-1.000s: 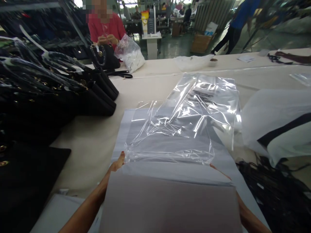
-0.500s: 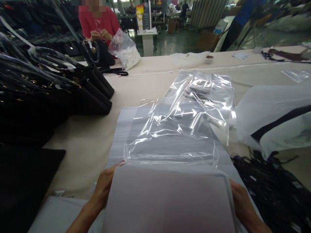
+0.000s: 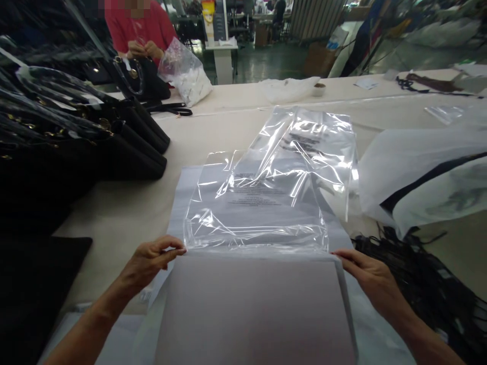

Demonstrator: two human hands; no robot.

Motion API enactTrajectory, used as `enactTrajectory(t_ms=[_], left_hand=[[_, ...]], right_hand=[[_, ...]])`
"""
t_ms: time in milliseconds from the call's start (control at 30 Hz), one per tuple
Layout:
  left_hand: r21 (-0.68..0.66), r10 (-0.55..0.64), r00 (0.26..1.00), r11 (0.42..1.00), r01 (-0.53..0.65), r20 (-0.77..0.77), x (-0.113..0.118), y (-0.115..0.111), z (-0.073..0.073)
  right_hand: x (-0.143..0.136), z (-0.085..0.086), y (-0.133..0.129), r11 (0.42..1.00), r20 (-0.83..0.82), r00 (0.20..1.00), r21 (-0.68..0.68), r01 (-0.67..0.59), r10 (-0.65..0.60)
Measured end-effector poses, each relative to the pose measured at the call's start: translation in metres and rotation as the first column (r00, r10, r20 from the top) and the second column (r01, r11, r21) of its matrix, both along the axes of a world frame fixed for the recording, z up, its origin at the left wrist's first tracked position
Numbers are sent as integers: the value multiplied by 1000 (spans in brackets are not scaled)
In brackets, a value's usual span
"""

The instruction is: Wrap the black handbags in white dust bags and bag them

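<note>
A pale grey flat panel [image 3: 251, 309] lies before me, its far edge meeting a clear plastic bag [image 3: 254, 223] with printed text. My left hand [image 3: 154, 258] pinches the bag's near left corner, thumb and fingers pressed together. At the opposite corner my right hand [image 3: 363, 271] pinches too, beside the panel's edge. Whether the fingertips also touch the panel cannot be made out. Beneath the bag is a larger pale sheet [image 3: 178, 197], and more crumpled clear plastic [image 3: 323, 137] overlaps its far end.
Black handbags [image 3: 129, 147] with wrapped handles crowd the left. Black straps [image 3: 414, 268] and white wrapping [image 3: 395, 172] lie right. Across the table [image 3: 216, 126], a person in a red top [image 3: 163, 25] handles a black handbag [image 3: 152, 81] beside a filled plastic bag [image 3: 190, 76].
Both hands have moved from the panel's sides up to its far corners and now pinch there. The bag lies flatter, its print clearer. The whole view has shifted slightly.
</note>
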State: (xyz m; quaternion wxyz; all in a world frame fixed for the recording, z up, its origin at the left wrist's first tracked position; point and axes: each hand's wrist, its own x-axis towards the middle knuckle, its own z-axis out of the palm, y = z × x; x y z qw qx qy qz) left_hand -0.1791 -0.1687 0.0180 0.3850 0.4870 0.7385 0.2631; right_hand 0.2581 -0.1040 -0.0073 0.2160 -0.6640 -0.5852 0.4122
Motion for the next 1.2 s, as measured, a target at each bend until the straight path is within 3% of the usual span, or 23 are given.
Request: enactTrajectory(t_ms=[100, 167, 333, 467, 533, 600, 700, 867, 967, 1033, 1133, 1200], left_hand=[[-184, 15, 969, 982, 32, 247, -3, 8, 3], [-212, -1, 941, 974, 77, 337, -5, 13, 0], [-245, -56, 899, 953, 178, 434, -14, 17, -1], [-283, -126, 829, 903, 323, 544, -14, 8, 11], [-336, -119, 890, 898, 286, 440, -7, 2, 17], [-344, -85, 962, 923, 174, 260, 5, -2, 20], [-279, -9, 994, 959, 39, 108, 23, -3, 20], [-96, 195, 981, 976, -195, -12, 43, -9, 14], [64, 329, 935, 944, -323, -130, 54, -19, 2], [228, 412, 867, 906, -357, -279, 61, -27, -9], [454, 491, 726, 849, -272, -482, 66, -42, -30], [525, 502, 643, 832, -176, -579, 67, -56, -41]], right_hand=[[2, 7, 12, 940, -266, 961, -339, -27, -68], [2, 9, 19, 886, -386, 918, -452, -101, -93], [6, 16, 28, 812, -499, 866, -509, -285, -8], [5, 29, 20, 815, -440, 887, -456, -358, 143], [-1, 34, 13, 864, -316, 935, -413, -289, 162], [-11, 35, 6, 928, -129, 982, -327, -176, 140], [-25, 31, -2, 985, 89, 994, -166, -51, 67], [-39, 14, -15, 990, 28, 990, 13, 139, -139], [-43, 1, -26, 971, 14, 980, 134, 197, -200], [-43, -7, -33, 949, 76, 977, 262, 175, -201], [-35, -18, -44, 882, 159, 981, 472, 22, -109], [-24, -26, -52, 836, 207, 978, 538, -108, -7]])
